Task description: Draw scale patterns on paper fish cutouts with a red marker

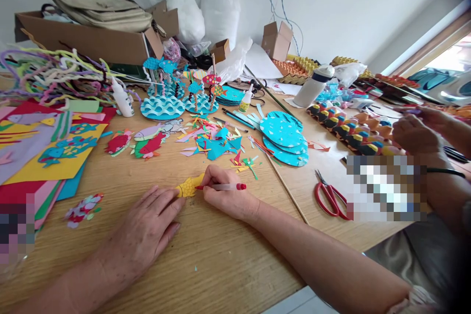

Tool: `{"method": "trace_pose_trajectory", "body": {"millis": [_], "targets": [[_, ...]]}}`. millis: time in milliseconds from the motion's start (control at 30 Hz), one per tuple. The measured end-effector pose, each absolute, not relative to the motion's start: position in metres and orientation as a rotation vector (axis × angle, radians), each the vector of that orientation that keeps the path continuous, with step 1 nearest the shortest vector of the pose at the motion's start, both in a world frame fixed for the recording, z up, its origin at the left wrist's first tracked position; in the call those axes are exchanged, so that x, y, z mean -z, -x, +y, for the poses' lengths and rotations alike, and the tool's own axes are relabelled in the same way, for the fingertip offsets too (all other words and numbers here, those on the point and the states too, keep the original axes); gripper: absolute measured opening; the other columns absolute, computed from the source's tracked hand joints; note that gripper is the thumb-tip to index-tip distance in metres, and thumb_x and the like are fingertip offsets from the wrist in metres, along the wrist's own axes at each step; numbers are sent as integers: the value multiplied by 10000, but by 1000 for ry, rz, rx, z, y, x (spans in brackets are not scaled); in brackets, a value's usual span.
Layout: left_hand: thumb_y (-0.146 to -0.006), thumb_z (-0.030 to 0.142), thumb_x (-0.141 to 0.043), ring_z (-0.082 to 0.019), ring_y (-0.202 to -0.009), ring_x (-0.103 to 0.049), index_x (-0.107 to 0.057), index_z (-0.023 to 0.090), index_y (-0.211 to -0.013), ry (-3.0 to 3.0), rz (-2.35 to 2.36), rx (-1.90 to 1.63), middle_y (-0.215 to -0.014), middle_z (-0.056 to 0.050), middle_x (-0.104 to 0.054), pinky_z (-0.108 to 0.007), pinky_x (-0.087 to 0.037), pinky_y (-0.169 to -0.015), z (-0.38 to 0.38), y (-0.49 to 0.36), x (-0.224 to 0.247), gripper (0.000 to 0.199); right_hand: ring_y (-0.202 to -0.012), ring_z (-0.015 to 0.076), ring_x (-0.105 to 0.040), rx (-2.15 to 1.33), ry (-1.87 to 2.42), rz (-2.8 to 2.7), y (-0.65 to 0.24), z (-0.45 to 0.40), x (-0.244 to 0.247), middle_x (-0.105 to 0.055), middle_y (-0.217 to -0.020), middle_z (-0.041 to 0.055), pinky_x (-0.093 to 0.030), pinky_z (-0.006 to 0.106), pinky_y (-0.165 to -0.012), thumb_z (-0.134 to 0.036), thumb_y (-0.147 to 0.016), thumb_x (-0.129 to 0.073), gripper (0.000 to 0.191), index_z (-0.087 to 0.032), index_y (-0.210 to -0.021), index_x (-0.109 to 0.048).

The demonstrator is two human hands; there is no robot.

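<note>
A yellow paper fish (188, 187) with dark scale lines lies flat on the wooden table. The outstretched fingertips of my left hand (149, 221) rest at its left end. My right hand (228, 194) is closed around a red-capped pen (226, 187) with a pale barrel. The pen's red tip is at the right part of the fish, partly hidden by my fingers. Beyond my hands lie blue and coloured paper scraps (221, 142) and cut paper fish (149, 142). A small pile of paper cutouts (84, 210) sits left of my left hand.
Red-handled scissors (327, 194) and a thin wooden stick (287, 186) lie to the right, near blue discs (283, 132). Coloured paper sheets (55, 167) are at left, a glue bottle (122, 98) behind. A co-worker's hands (417, 132) work near a painted egg tray (349, 130).
</note>
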State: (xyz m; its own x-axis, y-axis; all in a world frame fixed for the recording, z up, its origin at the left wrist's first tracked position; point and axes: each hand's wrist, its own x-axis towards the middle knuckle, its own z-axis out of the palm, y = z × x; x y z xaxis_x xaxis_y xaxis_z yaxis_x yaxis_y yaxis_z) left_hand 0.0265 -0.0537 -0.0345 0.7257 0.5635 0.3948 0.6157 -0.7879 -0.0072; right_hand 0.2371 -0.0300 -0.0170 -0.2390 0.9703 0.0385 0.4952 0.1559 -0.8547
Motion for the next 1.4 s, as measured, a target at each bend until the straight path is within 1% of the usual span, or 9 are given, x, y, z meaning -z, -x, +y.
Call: {"method": "trace_pose_trajectory", "body": {"millis": [233,367,667,800,967,1167,1267,1400], "targets": [[-857,217,-428,-238,-1018,-554,-561,161,-1104,2781,-939,532,-1107,-102,-597,-407,-425,-947,-54,-26,36,286,-488,91,-411,-920,1434,-1829,-237,-30,16,-457,-512,-72,-293,197,-473,-111,-596,-517,100,-200,-604,-474],[-862,211,-410,-234,-1016,-557,-562,169,-1104,2774,-943,539,-1103,-97,-599,-403,-432,-942,-54,-26,37,289,-484,93,-409,-914,1441,-1838,-238,-29,16,-459,-505,-71,-276,196,-456,-113,-589,-518,99,-201,-599,-473],[-862,213,-402,-238,-991,-573,-585,164,-1077,2775,-945,552,-1076,-99,-618,-415,-458,-915,-54,-27,34,286,-495,95,-434,-923,1434,-1860,-240,-29,17,-485,-512,-67,-279,191,-454,-110,-596,-523,97,-200,-608,-491],[-870,232,-392,-227,-998,-576,-590,187,-1093,2778,-963,545,-1082,-86,-621,-409,-449,-929,-53,-26,36,302,-510,95,-438,-922,1443,-1856,-240,-30,14,-481,-524,-67,-289,193,-468,-104,-596,-523,101,-198,-604,-490],[-871,244,-409,-237,-1010,-567,-570,184,-1140,2787,-944,526,-1099,-91,-608,-422,-448,-932,-53,-24,38,319,-532,93,-423,-1051,1409,-1720,-241,-26,13,-476,-550,-63,-296,193,-482,-96,-595,-510,101,-192,-597,-478],[-863,262,-428,-237,-1038,-548,-546,214,-1190,2830,-972,475,-1120,-76,-591,-423,-433,-943,-52,-23,35,350,-552,101,-417,-1113,1332,-1617,-244,-20,18,-473,-573,-53,-298,201,-490,-120,-605,-499,70,-190,-604,-488],[-856,291,-443,-237,-1020,-546,-547,233,-1189,2871,-1006,414,-1102,-67,-588,-435,-425,-941,-51,-25,31,354,-537,100,-418,-1124,1313,-1623,-243,-20,20,-464,-561,-57,-298,202,-481,-133,-608,-505,60,-191,-615,-488],[-845,242,-467,-227,-963,-542,-558,240,-1173,2948,-1046,306,-1009,-51,-587,-443,-411,-935,-47,-32,22,340,-495,88,-404,-1123,1324,-1657,-243,-21,19,-457,-529,-70,-296,194,-464,-120,-603,-512,75,-189,-632,-501]]}}
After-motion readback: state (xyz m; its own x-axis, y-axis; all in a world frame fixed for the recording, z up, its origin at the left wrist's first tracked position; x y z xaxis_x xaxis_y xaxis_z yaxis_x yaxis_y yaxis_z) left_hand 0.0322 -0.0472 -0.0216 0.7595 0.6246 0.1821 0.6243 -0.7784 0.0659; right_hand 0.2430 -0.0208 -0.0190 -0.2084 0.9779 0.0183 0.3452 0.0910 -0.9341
